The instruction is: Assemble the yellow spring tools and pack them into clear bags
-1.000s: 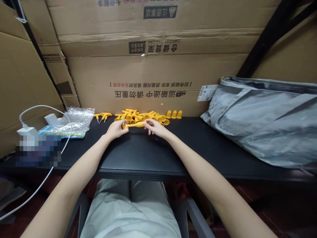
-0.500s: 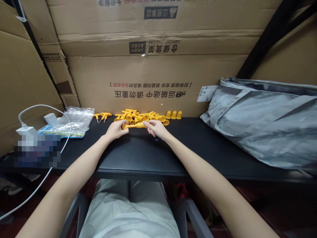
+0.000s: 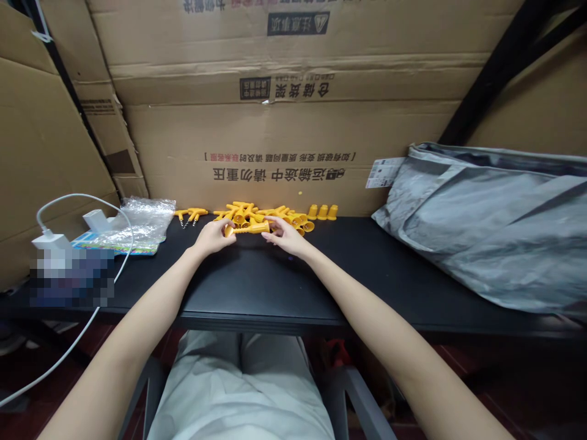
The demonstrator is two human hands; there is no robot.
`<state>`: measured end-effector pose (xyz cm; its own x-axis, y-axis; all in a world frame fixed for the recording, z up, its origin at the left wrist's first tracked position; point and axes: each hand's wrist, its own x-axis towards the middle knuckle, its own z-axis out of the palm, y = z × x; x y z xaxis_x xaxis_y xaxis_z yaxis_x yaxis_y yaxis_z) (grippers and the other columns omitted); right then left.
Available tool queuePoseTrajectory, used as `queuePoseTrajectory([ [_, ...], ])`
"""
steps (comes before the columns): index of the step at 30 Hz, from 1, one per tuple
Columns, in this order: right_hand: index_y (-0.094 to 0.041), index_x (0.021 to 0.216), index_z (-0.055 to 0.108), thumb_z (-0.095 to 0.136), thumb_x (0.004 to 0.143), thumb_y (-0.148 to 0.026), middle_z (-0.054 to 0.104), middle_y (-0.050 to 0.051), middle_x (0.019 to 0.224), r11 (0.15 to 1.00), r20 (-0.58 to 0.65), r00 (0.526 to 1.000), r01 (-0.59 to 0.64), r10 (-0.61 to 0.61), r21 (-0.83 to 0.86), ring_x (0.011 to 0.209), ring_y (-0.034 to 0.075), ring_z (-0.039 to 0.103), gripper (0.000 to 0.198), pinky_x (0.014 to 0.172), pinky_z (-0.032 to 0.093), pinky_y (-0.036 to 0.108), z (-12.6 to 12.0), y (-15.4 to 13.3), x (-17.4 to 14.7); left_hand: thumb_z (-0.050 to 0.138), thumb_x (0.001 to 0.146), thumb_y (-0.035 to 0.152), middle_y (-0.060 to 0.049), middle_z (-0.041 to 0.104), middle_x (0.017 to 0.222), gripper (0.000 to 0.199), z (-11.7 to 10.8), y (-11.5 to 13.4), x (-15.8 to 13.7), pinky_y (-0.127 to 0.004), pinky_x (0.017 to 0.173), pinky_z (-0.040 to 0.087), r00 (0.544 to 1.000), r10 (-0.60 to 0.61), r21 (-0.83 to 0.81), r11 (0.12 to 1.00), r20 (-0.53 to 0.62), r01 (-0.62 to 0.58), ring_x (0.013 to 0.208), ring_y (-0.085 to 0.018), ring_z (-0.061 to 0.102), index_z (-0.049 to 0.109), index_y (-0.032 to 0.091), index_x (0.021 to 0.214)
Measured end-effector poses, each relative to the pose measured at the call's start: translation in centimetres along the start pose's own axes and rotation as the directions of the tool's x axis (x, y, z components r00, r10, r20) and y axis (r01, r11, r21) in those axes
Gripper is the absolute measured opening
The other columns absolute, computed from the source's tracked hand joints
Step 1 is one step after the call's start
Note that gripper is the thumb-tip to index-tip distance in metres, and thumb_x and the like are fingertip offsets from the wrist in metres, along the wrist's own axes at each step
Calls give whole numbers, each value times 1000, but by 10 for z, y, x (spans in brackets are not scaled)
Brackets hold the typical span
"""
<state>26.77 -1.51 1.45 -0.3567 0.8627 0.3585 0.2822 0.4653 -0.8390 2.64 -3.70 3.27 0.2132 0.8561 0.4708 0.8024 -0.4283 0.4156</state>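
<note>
Both hands hold a yellow plastic piece [image 3: 257, 228] level above the black tabletop, at the near side of a yellow heap. It has a flared cup-like end, a thin ridged middle and a thicker body. My left hand [image 3: 211, 237] is closed around the flared end. The fingers of my right hand [image 3: 288, 237] pinch the far end of the thicker body. Just behind lies the heap of yellow plastic parts [image 3: 239, 211], several with flared cups, partly hidden by my hands. Yellow handles with metal spiral tips [image 3: 194, 213] lie left of the heap.
Three yellow cups [image 3: 322, 212] stand upside down right of the heap. Crumpled clear plastic [image 3: 149, 220], a white charger [image 3: 51, 243] and its cable are on the left. A grey bag [image 3: 486, 226] occupies the right side. Cardboard [image 3: 284, 128] walls the back of the black table [image 3: 257, 287].
My right fingers have shifted outward along the yellow piece, so more of its thicker body shows. My left hand has barely moved.
</note>
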Motion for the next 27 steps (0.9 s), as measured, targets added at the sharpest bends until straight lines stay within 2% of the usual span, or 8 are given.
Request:
queuePoseTrajectory([
  [3,-18,120,53,67,76,-31,59,11,113,995,29,995,98,-98,11,76,15,64,49,76,54,35,-4,4,0,60,66,27,3,55,61,30,-1,0,0,-24,58,36,1000,-2,-17,1000,8,2,56,-12,47,66,17,93],
  [15,-16,103,59,74,69,-31,67,7,95,997,18,998,57,-58,43,67,14,65,40,72,55,34,-6,0,-4,60,65,26,3,54,63,26,-3,4,-3,-24,60,36,999,4,-8,1000,32,-3,58,-12,47,65,19,90],
  [22,-17,86,58,73,68,-49,67,3,77,998,20,999,42,-43,47,60,15,64,39,67,55,33,-5,-8,-7,61,65,25,4,54,63,25,-3,6,-3,-23,61,36,999,15,6,1000,37,-16,59,-12,47,64,20,89],
  [27,-16,72,56,63,72,-62,63,1,62,999,11,1000,26,-26,29,48,11,57,46,59,50,28,-3,-19,-10,61,66,26,4,53,62,24,-3,6,-3,-24,60,36,999,37,-14,999,37,-37,58,-12,46,63,19,89],
])
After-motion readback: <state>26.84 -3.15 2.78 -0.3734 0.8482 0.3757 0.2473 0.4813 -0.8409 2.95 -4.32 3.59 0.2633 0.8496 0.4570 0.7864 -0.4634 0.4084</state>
